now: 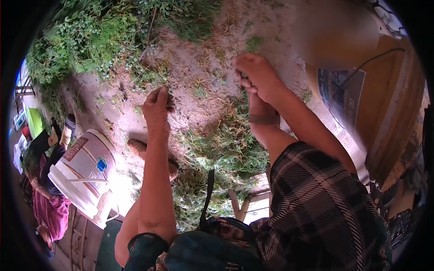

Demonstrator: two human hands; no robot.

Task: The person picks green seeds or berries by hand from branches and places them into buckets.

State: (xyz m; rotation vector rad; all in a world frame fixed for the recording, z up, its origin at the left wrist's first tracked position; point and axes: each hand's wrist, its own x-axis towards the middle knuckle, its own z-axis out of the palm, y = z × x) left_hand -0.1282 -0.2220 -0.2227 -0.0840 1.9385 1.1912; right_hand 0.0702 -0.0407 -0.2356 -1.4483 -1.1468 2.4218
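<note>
My left hand point(158, 107) is raised over the littered floor, thumb and fingers pinched together; a thin stem seems to stick out at the fingertips, too small to make out surely. To its right, my right hand point(255, 74) hangs above my knee with its fingers curled, and what it holds, if anything, is hidden. Cut green branches with small bluish berries point(108, 40) lie in a heap beyond my left hand. Loose green sprigs point(226, 144) are scattered between my legs.
A white bucket point(86, 158) stands at the left, with a seated person in purple clothes point(52, 212) behind it. A large yellowish bucket with a label point(379, 95) is close on the right. Twigs and dry bits cover the floor point(190, 67).
</note>
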